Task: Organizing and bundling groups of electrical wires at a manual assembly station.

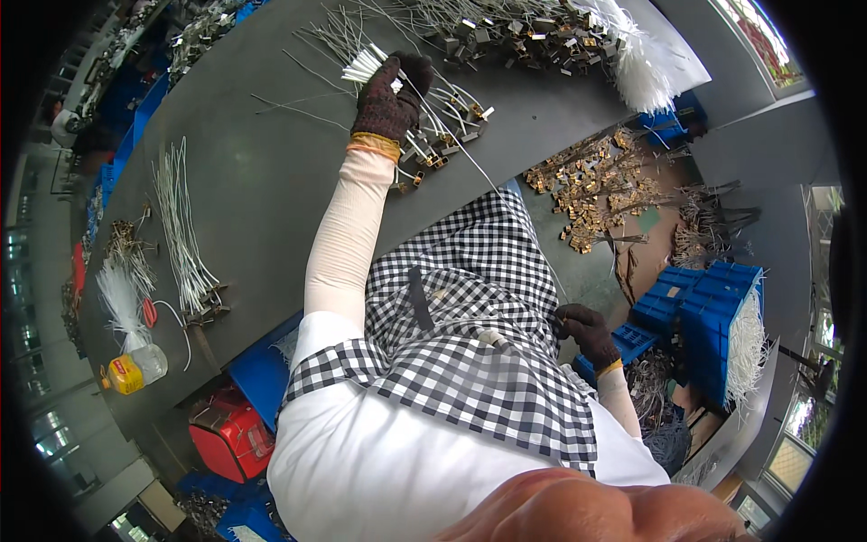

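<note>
Tabletop (262, 217): smooth, dark grey.
Apron (479, 325): creased black-and-white gingham.
Left hand (386, 107): dark, knit-gloved, curled round slim white wires (364, 65) above the tabletop.
Right hand (589, 334): gloved, beside the apron; cannot tell its grip.

"What sits at the left of the worktop (262, 208)?"
"A clear bottle (152, 365) with a yellow label (125, 374) and, past the edge, a red box (226, 443)"
"And on the right?"
"Blue crates (709, 334) side by side, plus a window (768, 36) higher up"
</note>
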The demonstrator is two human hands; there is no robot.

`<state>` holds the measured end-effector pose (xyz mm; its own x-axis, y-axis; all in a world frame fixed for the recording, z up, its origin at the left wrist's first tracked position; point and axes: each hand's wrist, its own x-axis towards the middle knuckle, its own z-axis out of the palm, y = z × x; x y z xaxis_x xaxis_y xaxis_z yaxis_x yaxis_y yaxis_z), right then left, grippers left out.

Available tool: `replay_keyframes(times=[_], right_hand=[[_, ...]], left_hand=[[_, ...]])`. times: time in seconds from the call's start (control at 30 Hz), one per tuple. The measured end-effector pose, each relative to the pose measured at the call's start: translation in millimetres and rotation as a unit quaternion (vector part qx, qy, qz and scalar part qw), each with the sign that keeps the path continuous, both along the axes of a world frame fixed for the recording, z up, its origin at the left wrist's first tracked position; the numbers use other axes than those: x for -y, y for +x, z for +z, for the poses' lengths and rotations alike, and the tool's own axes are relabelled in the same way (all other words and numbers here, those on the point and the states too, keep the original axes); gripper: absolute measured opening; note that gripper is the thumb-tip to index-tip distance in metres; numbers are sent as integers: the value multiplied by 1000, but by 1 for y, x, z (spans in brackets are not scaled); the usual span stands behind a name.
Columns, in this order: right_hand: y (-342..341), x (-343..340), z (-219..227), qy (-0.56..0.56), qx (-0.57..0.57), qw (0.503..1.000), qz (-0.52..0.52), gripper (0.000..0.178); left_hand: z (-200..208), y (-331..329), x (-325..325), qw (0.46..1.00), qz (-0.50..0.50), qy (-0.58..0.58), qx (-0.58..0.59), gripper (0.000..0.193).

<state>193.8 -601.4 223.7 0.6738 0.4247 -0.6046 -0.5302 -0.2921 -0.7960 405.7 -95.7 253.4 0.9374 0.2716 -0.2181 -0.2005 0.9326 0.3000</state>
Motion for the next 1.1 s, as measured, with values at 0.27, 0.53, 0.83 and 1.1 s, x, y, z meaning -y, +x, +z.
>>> replay_keyframes(times=[0.27, 0.53, 0.83, 1.1], right_hand=[[75, -100, -20, 85, 67, 993, -46, 39], [156, -247, 32, 225, 132, 964, -51, 48], [209, -281, 6, 199, 203, 957, -65, 48], [382, -264, -45, -301, 615, 728, -35, 48]], left_hand=[[0, -57, 62, 975, -189, 119, 8, 29], [-1, -102, 86, 647, 29, 757, 87, 21], [-10, -80, 41, 871, -31, 422, -248, 23], [14, -75, 35, 858, -109, 441, -238, 24]])
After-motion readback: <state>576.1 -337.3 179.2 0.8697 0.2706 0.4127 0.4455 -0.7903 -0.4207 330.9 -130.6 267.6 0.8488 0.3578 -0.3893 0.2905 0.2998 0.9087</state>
